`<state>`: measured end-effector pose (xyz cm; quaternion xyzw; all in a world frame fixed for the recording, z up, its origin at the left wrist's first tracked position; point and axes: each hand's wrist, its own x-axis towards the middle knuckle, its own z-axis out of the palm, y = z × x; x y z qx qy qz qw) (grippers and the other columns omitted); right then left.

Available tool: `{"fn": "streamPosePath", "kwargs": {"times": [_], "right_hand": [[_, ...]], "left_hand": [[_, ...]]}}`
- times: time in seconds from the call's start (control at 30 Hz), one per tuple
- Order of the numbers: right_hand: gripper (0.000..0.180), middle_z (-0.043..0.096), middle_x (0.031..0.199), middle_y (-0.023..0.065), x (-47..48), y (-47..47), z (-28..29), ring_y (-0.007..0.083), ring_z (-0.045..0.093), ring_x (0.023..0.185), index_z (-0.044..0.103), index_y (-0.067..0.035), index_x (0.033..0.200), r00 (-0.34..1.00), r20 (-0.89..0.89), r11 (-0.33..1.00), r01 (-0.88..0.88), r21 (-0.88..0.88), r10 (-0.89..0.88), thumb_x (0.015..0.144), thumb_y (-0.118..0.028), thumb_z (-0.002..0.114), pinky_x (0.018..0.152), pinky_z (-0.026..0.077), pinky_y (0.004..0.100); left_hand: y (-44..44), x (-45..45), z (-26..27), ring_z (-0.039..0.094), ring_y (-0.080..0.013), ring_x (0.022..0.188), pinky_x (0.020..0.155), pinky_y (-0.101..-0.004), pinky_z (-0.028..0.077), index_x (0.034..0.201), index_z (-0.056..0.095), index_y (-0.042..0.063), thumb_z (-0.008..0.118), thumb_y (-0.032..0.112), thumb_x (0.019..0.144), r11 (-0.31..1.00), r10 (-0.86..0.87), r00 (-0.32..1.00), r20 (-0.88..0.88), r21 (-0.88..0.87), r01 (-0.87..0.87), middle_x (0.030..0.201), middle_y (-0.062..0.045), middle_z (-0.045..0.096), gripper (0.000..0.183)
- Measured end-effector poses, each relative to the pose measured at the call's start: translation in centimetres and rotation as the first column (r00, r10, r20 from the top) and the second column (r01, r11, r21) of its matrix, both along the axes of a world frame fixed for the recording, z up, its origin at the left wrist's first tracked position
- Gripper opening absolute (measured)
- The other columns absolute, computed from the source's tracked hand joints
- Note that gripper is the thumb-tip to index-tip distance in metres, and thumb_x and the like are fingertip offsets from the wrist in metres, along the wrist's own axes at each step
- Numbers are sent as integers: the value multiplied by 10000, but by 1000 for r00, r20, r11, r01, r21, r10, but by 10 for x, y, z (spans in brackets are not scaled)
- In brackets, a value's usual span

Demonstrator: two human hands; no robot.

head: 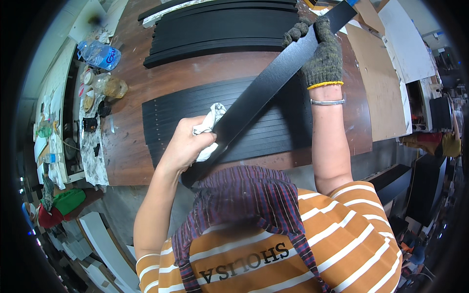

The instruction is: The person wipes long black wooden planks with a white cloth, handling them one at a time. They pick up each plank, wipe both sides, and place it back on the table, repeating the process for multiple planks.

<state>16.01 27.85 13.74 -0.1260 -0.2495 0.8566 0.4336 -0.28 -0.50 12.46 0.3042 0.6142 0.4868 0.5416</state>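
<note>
My left hand [190,141] is bare and grips a crumpled white cloth [213,119] around the near part of a long black board [265,86]. The board slants from near my chest up to the far right, raised over the table. My right hand [322,51], in a dark knitted glove with a yellow cuff edge, grips the board near its far end. Beneath it, a row of flat black strips [190,106] lies side by side on the brown tabletop [126,154]. Small holes or dots run along the strips' left ends.
Farther back lies a stack of black boards [227,27]. At the left stand a plastic bottle [99,55], a jar [111,86] and small containers. A brown sheet [377,84] lies at the right. Other people are at the far left and far right, with more boards about.
</note>
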Motion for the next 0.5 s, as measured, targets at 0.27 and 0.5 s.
{"fn": "streamPosePath", "kwargs": {"times": [0.27, 0.5], "right_hand": [[387, 592, 828, 119, 11, 24, -20, 271, 592, 769, 598, 9, 1037, 1000, 5, 999, -6, 34, 6, 1034, -377, 580, 725, 540, 419], [390, 589, 820, 120, 10, 30, -27, 272, 581, 761, 604, 28, 1036, 999, -23, 999, -40, 3, 40, 1024, -362, 601, 721, 526, 419]], "left_hand": [[4, 9, -2, 498, -35, 640, 566, -220, 386, 923, 703, -39, 642, 12, 865, 1000, 12, 1000, 11, 4, -12, 740, 28, 602, 98], [8, 15, 1, 511, -37, 646, 566, -218, 395, 923, 704, -41, 618, -8, 843, 999, 33, 999, 2, -28, -33, 744, 26, 603, 122]]}}
